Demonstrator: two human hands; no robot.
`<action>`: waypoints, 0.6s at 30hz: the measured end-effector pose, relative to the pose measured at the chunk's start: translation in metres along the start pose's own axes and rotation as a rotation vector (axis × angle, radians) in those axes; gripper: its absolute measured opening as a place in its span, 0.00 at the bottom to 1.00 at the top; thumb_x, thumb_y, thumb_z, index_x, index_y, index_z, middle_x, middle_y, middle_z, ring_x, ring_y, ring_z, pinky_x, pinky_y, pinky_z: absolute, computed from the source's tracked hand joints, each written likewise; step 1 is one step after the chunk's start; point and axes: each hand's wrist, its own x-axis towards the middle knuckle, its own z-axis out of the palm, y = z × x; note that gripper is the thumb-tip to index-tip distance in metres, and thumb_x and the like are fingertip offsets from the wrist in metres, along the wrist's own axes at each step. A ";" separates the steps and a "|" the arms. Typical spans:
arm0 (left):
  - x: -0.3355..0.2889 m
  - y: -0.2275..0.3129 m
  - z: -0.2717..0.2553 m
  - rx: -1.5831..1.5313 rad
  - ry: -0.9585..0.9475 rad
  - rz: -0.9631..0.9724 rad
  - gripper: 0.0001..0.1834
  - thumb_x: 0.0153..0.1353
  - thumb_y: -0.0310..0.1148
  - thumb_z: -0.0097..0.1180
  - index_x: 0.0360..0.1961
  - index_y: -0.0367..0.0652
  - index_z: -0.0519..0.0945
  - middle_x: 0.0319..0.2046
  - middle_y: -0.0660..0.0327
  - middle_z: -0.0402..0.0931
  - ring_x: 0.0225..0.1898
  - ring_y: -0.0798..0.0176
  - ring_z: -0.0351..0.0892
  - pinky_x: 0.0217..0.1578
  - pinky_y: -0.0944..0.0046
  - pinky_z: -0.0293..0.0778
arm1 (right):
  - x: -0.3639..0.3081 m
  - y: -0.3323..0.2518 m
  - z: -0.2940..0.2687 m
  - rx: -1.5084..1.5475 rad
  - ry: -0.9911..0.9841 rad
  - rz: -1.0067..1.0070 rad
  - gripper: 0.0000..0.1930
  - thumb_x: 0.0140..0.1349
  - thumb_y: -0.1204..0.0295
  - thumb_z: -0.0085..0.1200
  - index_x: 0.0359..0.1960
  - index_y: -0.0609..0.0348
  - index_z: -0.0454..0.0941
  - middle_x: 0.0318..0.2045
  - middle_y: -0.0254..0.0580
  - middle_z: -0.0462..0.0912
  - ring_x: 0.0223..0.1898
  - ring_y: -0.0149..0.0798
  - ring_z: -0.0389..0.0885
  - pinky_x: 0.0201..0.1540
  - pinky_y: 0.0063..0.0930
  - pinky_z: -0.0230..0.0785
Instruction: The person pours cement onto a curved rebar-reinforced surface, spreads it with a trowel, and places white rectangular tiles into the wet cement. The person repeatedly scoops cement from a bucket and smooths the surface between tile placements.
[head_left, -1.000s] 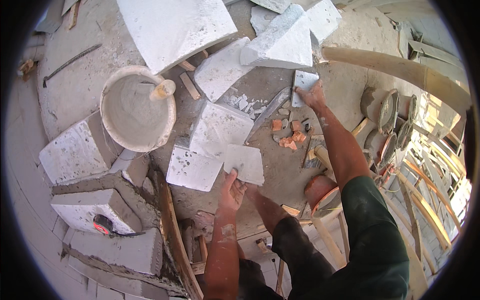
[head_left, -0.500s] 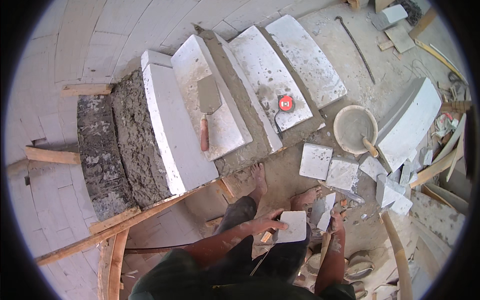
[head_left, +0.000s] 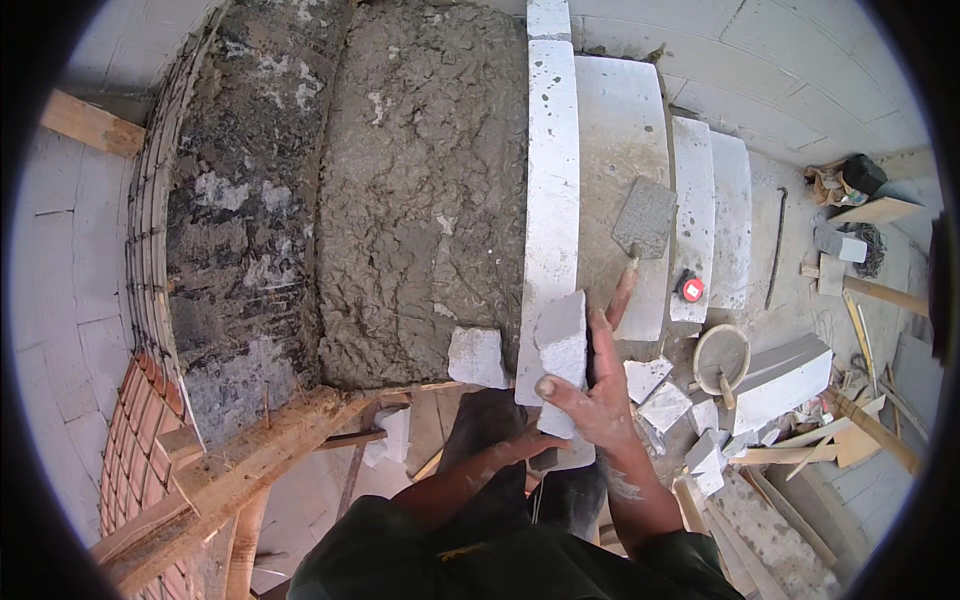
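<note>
Right hand: my right hand (head_left: pixel 602 395) is closed around a narrow white block piece (head_left: pixel 562 345), thumb across its face and fingers along its far side.
Left hand: my left hand (head_left: pixel 534 442) is at the lower end of that piece; I cannot tell how far it is closed or whether it has hold of anything.
Held piece: it is up in front of the long white block (head_left: pixel 553 170), so I judge it not yet placed.
Laid blocks: the long block and the stepped blocks (head_left: pixel 692 215) right of it look set in their row.
Mortar bed: the wet mortar (head_left: pixel 420 200) left of the long block is spread but rough, with only a small white piece (head_left: pixel 477 357) at its near edge; most of it seems left to cover.
Dark strip: the dark surface (head_left: pixel 245 220) beyond carries no blocks.
Trowel: the trowel (head_left: pixel 643 220) lies on a step, out of my hands.
</note>
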 end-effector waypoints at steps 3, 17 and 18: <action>-0.003 0.006 -0.021 -0.029 -0.022 0.022 0.50 0.61 0.54 0.71 0.76 0.34 0.66 0.66 0.51 0.74 0.65 0.57 0.73 0.63 0.59 0.70 | 0.052 0.004 0.085 -0.267 0.041 0.050 0.59 0.61 0.50 0.74 0.81 0.70 0.48 0.73 0.65 0.57 0.74 0.55 0.60 0.74 0.46 0.58; -0.004 0.027 -0.057 -0.097 -0.077 0.055 0.48 0.63 0.54 0.69 0.75 0.34 0.67 0.66 0.50 0.75 0.64 0.57 0.74 0.64 0.58 0.70 | 0.119 0.098 0.182 -0.972 0.231 -0.047 0.43 0.69 0.61 0.58 0.81 0.63 0.54 0.76 0.79 0.49 0.76 0.78 0.51 0.76 0.68 0.45; -0.003 0.027 -0.059 -0.094 -0.076 0.056 0.48 0.63 0.54 0.69 0.75 0.34 0.67 0.66 0.50 0.75 0.64 0.57 0.74 0.64 0.58 0.70 | 0.122 0.097 0.184 -1.041 0.197 -0.051 0.43 0.69 0.60 0.57 0.81 0.63 0.54 0.77 0.78 0.49 0.76 0.77 0.50 0.76 0.68 0.44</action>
